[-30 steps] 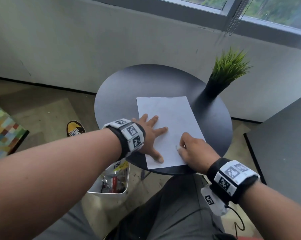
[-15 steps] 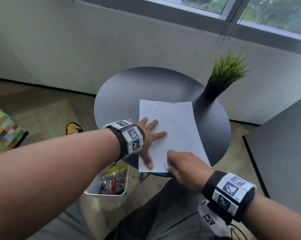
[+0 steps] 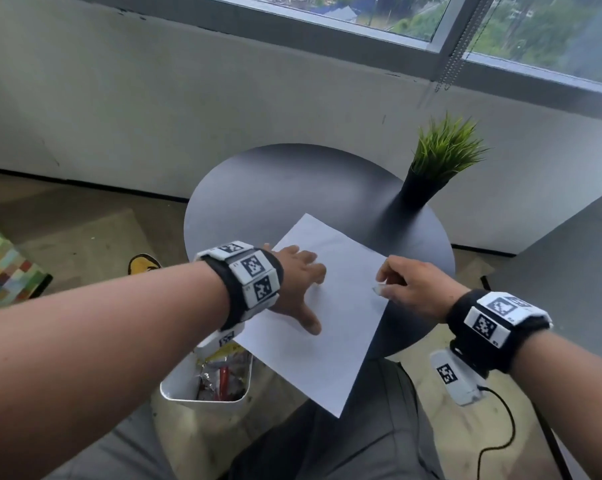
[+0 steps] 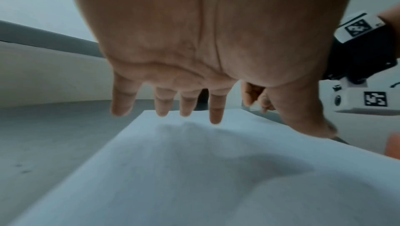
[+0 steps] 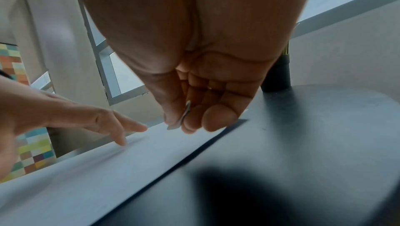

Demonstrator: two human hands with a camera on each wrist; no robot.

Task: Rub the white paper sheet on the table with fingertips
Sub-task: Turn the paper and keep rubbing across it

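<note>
The white paper sheet lies askew on the round dark table, its near corner hanging past the table's front edge. My left hand rests flat on the sheet's left part, fingers spread and straight, thumb pressed down on the paper. My right hand is at the sheet's right edge, fingers curled. It pinches a small thin grey piece between thumb and forefinger, just above the paper. What the piece is, I cannot tell.
A potted grass plant stands at the table's back right. On the floor below the left arm are a white bin with scraps and a yellow shoe. A grey surface stands to the right.
The sheet has turned and slid toward me, so its corner now overhangs the table. My right hand moved from the sheet's near edge up to its right edge. The left hand stayed on the paper.
</note>
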